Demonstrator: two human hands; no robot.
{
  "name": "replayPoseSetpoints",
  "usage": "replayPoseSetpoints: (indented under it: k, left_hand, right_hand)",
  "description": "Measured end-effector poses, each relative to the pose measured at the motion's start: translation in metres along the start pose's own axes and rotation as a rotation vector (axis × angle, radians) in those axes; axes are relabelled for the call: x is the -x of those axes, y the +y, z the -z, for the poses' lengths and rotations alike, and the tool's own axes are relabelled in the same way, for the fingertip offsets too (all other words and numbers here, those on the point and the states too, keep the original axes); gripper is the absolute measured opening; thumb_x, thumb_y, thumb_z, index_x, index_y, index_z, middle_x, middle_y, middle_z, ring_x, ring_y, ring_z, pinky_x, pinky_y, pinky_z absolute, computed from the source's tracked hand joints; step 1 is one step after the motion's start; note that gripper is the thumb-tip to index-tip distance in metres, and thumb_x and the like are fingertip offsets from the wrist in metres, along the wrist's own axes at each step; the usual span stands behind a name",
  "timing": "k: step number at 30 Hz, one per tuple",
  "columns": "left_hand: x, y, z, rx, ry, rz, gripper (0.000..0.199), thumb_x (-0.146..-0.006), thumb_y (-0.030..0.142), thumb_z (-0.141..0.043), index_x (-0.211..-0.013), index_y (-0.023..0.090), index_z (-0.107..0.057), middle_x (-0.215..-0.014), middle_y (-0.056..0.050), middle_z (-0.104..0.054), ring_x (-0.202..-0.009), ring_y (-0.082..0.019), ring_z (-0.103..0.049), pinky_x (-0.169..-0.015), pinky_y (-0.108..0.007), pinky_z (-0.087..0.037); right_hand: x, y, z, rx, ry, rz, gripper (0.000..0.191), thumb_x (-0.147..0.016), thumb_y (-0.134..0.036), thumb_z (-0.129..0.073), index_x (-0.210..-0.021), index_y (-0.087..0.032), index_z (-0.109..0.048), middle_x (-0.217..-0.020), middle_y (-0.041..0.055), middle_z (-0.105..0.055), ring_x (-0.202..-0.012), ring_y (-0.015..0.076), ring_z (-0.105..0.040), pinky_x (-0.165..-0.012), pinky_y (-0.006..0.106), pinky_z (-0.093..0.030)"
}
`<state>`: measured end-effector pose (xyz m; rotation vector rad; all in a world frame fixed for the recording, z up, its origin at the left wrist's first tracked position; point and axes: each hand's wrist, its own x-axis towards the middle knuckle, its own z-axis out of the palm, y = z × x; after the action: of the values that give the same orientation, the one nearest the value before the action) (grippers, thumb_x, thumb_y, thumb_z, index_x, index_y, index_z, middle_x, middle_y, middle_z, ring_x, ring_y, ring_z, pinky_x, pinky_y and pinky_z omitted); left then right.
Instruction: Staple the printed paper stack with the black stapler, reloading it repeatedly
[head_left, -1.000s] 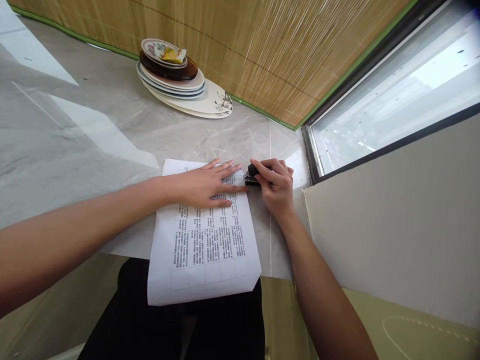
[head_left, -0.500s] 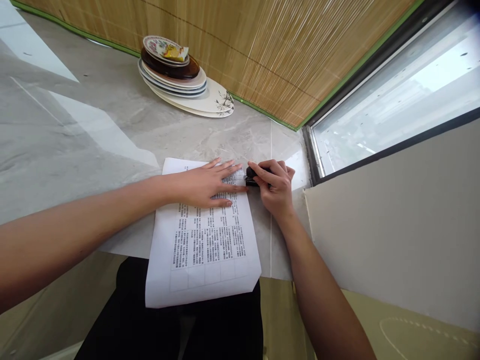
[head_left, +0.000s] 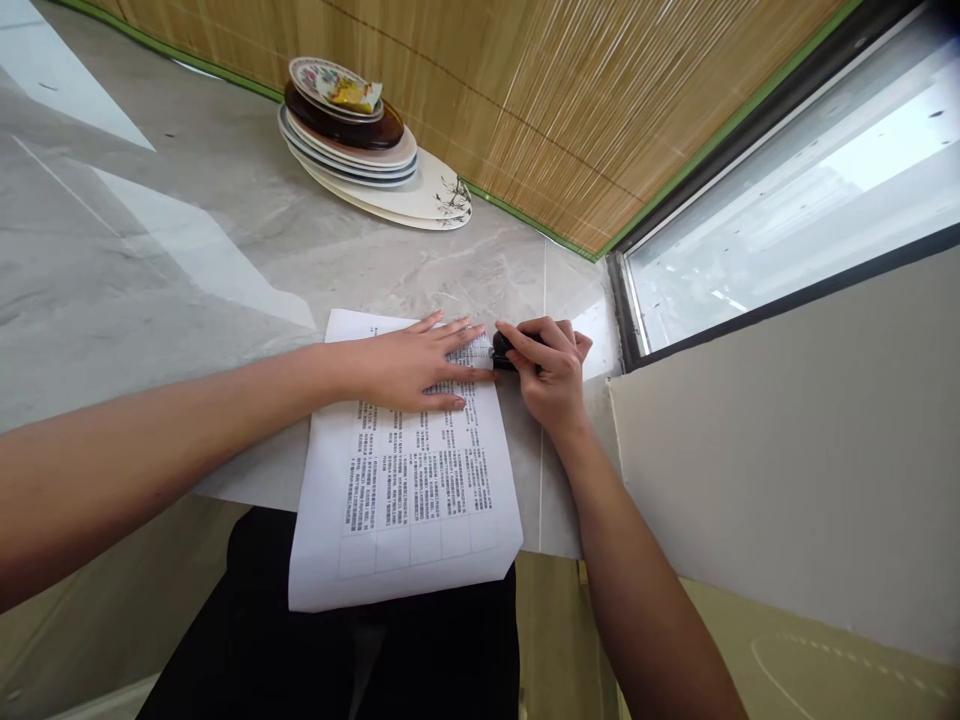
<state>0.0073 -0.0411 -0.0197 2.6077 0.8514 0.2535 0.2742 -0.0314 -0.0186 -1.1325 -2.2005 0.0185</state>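
Printed sheets of paper lie on the grey marbled tabletop, their near end hanging over its edge above my lap. My left hand rests flat on the upper part of the paper with its fingers spread. At the paper's right edge, my right hand is closed around a small black stapler. The stapler's front end meets the edge of the paper, close to my left fingertips. Most of its body is hidden under my right fingers. How many sheets there are, I cannot tell.
A stack of plates stands at the back, with a small yellow packet on top. Behind it hangs a bamboo blind with green edging. To the right are a window and a white wall panel.
The view has shifted very slightly. Both hands, the paper and the stapler keep nearly the same places, with my right hand still closed on the stapler.
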Motion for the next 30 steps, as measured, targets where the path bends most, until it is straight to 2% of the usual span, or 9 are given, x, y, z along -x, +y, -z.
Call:
replayPoseSetpoints:
  k: [7,11,18,24,27,30]
  left_hand:
    - [0.000,-0.001,-0.001,-0.011,-0.026,0.014,0.063,-0.107,0.065,-0.052,-0.167,0.044,-0.051,-0.188,0.004,-0.014,-0.175,-0.035,-0.007,-0.140,-0.059,-0.008]
    - [-0.001,-0.002,-0.002,0.005,-0.007,0.006,0.062,-0.106,0.064,-0.054,-0.166,0.045,-0.053,-0.188,0.005,-0.013,-0.174,-0.037,-0.009,-0.140,-0.059,-0.008]
    - [-0.001,-0.001,-0.001,0.004,-0.023,0.011,0.063,-0.106,0.064,-0.054,-0.166,0.043,-0.053,-0.188,0.003,-0.015,-0.174,-0.037,-0.008,-0.140,-0.059,-0.008]
    - [-0.001,-0.002,0.000,0.002,-0.006,-0.009,0.061,-0.107,0.062,-0.055,-0.165,0.046,-0.053,-0.188,0.003,-0.013,-0.174,-0.038,-0.012,-0.139,-0.062,-0.009]
    - [0.000,-0.002,0.002,0.006,-0.009,-0.013,0.060,-0.107,0.061,-0.057,-0.166,0.047,-0.052,-0.188,0.003,-0.010,-0.173,-0.038,-0.012,-0.140,-0.062,-0.010]
    - [0.000,-0.001,0.004,-0.001,-0.021,-0.009,0.060,-0.107,0.060,-0.059,-0.165,0.047,-0.052,-0.188,0.003,-0.009,-0.173,-0.038,-0.011,-0.140,-0.061,-0.010]
  right_hand:
    - [0.000,-0.002,0.001,-0.011,-0.015,-0.022,0.046,-0.105,-0.022,-0.061,-0.135,-0.052,-0.077,-0.110,0.0002,-0.074,-0.103,0.0260,-0.062,-0.101,0.052,-0.033]
    - [-0.001,-0.001,0.002,-0.023,-0.007,-0.013,0.047,-0.106,-0.021,-0.059,-0.137,-0.052,-0.077,-0.109,0.0005,-0.074,-0.103,0.0261,-0.063,-0.102,0.052,-0.034]
    - [0.001,0.000,-0.003,0.093,-0.046,0.026,0.058,-0.105,-0.017,-0.059,-0.146,-0.057,-0.069,-0.112,0.0011,-0.073,-0.106,0.0281,-0.062,-0.101,0.054,-0.033]
    - [0.002,-0.007,-0.005,0.124,-0.077,0.077,0.058,-0.100,-0.011,-0.060,-0.138,-0.052,-0.076,-0.109,0.0019,-0.073,-0.107,0.0288,-0.059,-0.101,0.054,-0.032]
    - [0.001,-0.002,-0.006,0.091,-0.050,0.030,0.052,-0.102,-0.015,-0.058,-0.138,-0.049,-0.076,-0.112,0.0028,-0.072,-0.108,0.0288,-0.060,-0.102,0.053,-0.033]
    - [0.000,0.008,-0.007,0.067,0.066,-0.100,0.048,-0.103,-0.017,-0.056,-0.134,-0.045,-0.079,-0.111,0.0035,-0.072,-0.109,0.0289,-0.062,-0.102,0.054,-0.034]
